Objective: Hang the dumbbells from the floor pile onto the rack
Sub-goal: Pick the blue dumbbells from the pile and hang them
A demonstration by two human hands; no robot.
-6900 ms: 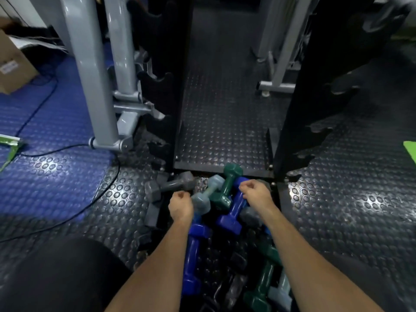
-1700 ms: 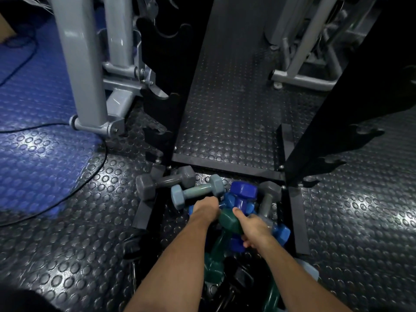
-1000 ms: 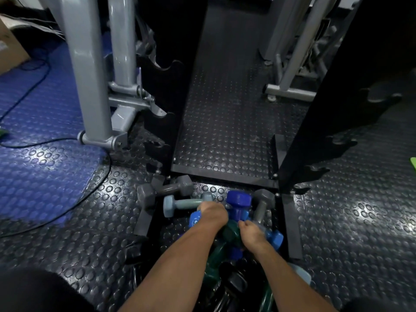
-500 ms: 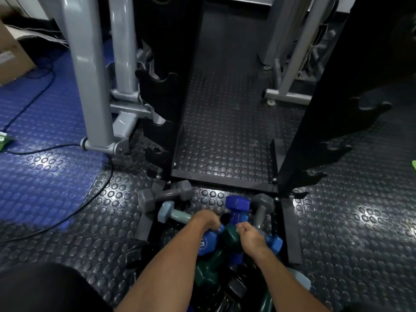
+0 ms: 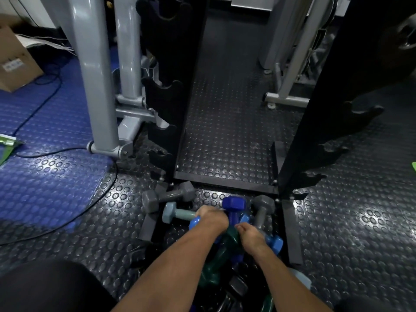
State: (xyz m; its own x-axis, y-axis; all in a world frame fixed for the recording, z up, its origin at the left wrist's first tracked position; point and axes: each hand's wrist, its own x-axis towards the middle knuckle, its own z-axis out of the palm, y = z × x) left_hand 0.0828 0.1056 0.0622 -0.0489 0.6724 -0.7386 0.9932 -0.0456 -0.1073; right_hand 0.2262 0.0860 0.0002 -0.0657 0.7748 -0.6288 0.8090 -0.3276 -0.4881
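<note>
A pile of dumbbells lies on the floor in front of the black rack (image 5: 225,183). My left hand (image 5: 211,218) is curled over the pile and seems to grip a bright blue dumbbell (image 5: 194,221). The handle of a light grey-blue dumbbell (image 5: 171,212) runs in under that hand. My right hand (image 5: 249,236) is curled round another blue dumbbell (image 5: 273,244) beside a dark green one (image 5: 231,236). A dark blue dumbbell (image 5: 234,203) stands between my hands. Two grey dumbbells (image 5: 167,195) (image 5: 262,208) flank the pile. Both hands hide the handles they hold.
The rack's left upright (image 5: 166,97) and right upright (image 5: 315,131) carry bare notched cradles. Grey machine posts (image 5: 94,86) stand at the left and a black cable (image 5: 67,152) crosses the blue mat. A cardboard box (image 5: 13,61) sits far left, and more grey frames (image 5: 290,75) behind.
My left hand has lowered the light grey-blue dumbbell onto the floor and now sits over the bright blue one. My right hand has stayed low in the pile.
</note>
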